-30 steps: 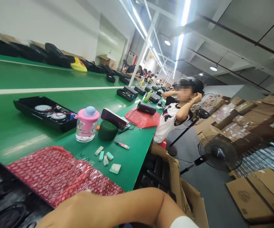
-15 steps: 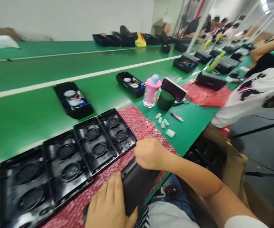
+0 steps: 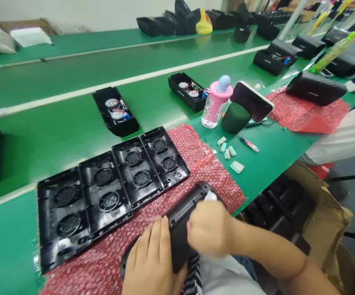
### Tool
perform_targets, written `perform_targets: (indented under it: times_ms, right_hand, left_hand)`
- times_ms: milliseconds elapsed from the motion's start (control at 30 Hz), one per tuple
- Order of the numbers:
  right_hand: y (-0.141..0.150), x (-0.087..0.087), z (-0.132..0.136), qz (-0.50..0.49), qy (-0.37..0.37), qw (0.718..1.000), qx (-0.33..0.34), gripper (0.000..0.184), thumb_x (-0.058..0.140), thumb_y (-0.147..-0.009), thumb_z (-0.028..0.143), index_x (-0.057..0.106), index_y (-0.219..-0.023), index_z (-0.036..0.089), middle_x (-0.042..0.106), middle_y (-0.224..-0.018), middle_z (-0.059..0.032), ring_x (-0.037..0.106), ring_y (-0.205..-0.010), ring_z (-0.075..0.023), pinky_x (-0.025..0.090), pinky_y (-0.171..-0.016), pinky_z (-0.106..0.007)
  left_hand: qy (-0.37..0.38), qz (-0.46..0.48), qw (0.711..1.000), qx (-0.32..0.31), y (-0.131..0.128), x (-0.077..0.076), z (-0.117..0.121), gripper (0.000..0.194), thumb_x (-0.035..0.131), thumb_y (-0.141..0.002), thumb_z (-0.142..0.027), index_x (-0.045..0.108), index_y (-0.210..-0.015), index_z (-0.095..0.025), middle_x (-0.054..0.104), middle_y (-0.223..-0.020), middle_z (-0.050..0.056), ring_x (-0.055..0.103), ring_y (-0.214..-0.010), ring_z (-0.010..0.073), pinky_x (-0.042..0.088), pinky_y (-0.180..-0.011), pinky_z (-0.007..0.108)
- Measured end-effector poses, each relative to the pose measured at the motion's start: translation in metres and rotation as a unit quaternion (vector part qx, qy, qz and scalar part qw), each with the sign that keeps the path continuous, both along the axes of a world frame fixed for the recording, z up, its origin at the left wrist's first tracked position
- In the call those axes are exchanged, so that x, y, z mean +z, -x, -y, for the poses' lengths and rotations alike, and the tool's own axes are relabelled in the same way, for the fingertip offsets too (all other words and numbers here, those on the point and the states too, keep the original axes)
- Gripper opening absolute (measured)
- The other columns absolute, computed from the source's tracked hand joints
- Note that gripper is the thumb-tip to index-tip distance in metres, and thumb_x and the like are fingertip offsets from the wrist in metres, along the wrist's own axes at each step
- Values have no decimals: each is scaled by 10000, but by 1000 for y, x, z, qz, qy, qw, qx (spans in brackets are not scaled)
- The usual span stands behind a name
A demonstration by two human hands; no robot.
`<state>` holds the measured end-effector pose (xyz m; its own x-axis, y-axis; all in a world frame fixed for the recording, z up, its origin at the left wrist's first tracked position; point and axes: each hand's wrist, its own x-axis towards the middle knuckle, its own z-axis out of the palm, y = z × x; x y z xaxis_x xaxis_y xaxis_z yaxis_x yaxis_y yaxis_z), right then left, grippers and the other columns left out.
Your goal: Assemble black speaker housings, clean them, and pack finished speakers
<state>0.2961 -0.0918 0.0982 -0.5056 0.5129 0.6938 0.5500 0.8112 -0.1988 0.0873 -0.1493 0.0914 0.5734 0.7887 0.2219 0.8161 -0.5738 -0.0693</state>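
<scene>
Toward 8 o'clock from right hand (image 3: 210, 229): case (image 3: 179, 243), long axis 8-to-2 | left hand (image 3: 153, 258) grasps 8-o'clock end | right clenched nearer 2-o'clock end, contents unclear

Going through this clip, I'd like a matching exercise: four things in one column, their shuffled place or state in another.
1. Left hand
2. Right hand
3. Pink-lidded bottle
4. Near red bubble wrap

A. Beside the dark green cylinder
B. Beneath four black panels
C. Fingers laid across the black speaker housing
D. Curled, with something white at it

Pairs: 1-C, 2-D, 3-A, 4-B
</scene>
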Motion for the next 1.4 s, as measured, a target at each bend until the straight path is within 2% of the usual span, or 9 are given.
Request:
perform_targets:
  times_ms: [133, 267, 367, 533, 733, 900, 967, 1200, 1400]
  right_hand:
    - [-19, -7, 26, -8, 48, 999, 23, 381, 448, -861, 50, 359, -523, 201, 312, -545, 32, 267, -503, -136, 175, -504, -319]
    - [-36, -2, 12, -36, 79, 986, -144, 396, 476, -871, 53, 325, -543, 215, 347, -529, 32, 335, -532, -133, 251, -520, -299]
    - [4, 3, -1, -70, 53, 970, -226, 361, 454, -866, 37, 383, -563, 220, 395, -549, 14, 356, -547, -146, 251, -546, -318]
    - [49, 1, -7, -53, -15, 986, -155, 355, 380, -872, 64, 418, -546, 198, 404, -537, 11, 384, -525, -133, 248, -537, -303]
    - [25, 3, -10, -71, -6, 951, -299, 339, 433, -847, 15, 417, -574, 215, 421, -562, -4, 358, -551, -159, 227, -558, -328]
    - [66, -4, 19, -52, -59, 969, -232, 371, 379, -893, 63, 376, -551, 207, 393, -540, 9, 377, -530, -140, 242, -560, -310]
    - [53, -11, 13, -52, -68, 967, -241, 371, 386, -893, 79, 358, -547, 209, 386, -536, 16, 389, -533, -133, 262, -565, -300]
    - [-90, -14, -17, -105, -43, 889, -444, 348, 449, -834, 89, 313, -549, 236, 351, -508, 35, 297, -477, -127, 191, -504, -296]
    - [-18, -44, 47, -162, 7, 907, -389, 365, 521, -965, 347, 482, -627, 217, 470, -548, 7, 401, -523, -134, 303, -511, -270]
  left_hand:
    - [-10, -1, 1000, 2, -2, 0, 0, 815, 589, -799, -286, 293, -1464, 81, 622, -1229, 264, 555, -1075, 358, 404, -880, 447]
    - [-24, -9, 1000, 17, -5, -4, 5, 794, 595, -797, -291, 324, -1442, 87, 622, -1233, 278, 564, -1060, 375, 412, -870, 469]
    - [-34, -21, 999, 12, -2, -6, 4, 717, 596, -790, -285, 407, -1378, 77, 629, -1222, 271, 571, -1056, 364, 418, -865, 455]
    - [-67, -17, 997, -15, 3, -10, 1, 637, 604, -780, -393, 518, -1241, 39, 655, -1149, 251, 576, -1055, 354, 420, -875, 429]
    - [-39, -1, 998, 48, -3, -13, 6, 709, 611, -753, -286, 410, -1372, -4, 633, -1249, 212, 567, -1097, 341, 402, -925, 436]
    - [-64, 8, 998, 18, -4, -15, 7, 696, 638, -686, -295, 481, -1303, -13, 631, -1230, 212, 541, -1111, 348, 382, -945, 433]
    - [-46, 5, 998, 45, -6, -13, 8, 725, 638, -692, -256, 443, -1344, -8, 615, -1259, 216, 535, -1130, 350, 378, -962, 442]
    - [-79, 14, 996, 46, -7, -15, 6, 718, 611, -674, -240, 464, -1337, -6, 644, -1234, 195, 578, -1087, 326, 384, -943, 423]
    - [-94, -22, 992, 78, -4, -30, 8, 711, 628, -577, -158, 581, -1274, -24, 671, -1238, 187, 605, -1092, 339, 418, -940, 444]
